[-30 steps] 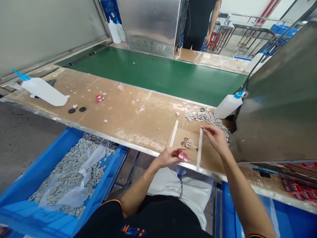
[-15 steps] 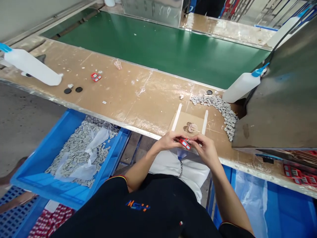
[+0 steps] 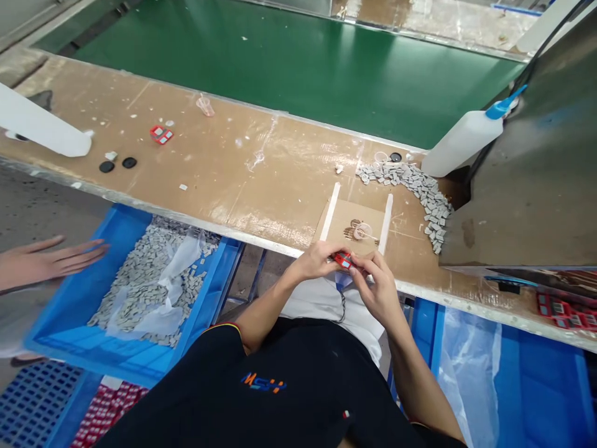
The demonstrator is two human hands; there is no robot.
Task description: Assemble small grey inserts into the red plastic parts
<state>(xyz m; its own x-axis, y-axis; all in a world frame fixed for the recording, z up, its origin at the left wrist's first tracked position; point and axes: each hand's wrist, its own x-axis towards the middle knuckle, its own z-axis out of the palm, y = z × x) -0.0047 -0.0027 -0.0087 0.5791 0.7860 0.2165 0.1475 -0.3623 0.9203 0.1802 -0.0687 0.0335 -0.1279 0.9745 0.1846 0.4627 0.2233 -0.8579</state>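
Over the table's front edge, my left hand (image 3: 313,261) is closed around the left end of a small red plastic piece (image 3: 344,261) with pale grey and white inset panels. My right hand (image 3: 380,287) closes on its right end, thumb and fingertips pressed to it. Whether a tiny part sits between those right fingertips is hidden. Just beyond my hands, a small clear cup (image 3: 362,231) with a thin stick rests on a cardboard pad (image 3: 347,213) between two white strips. A curved heap of small grey tiles (image 3: 422,191) lies to the right.
A white squeeze bottle (image 3: 459,146) leans by a metal box (image 3: 527,180). Behind runs a green belt (image 3: 280,68). At left are another white bottle (image 3: 41,124), a red piece (image 3: 161,134) and a blue crate (image 3: 112,218) of grey tiles. Another person's hand (image 3: 56,260) reaches over the crate.
The view has tilted down slightly. My hands stay together on the red piece, which has turned a little. Another person's hand has come in from the left over the crate.
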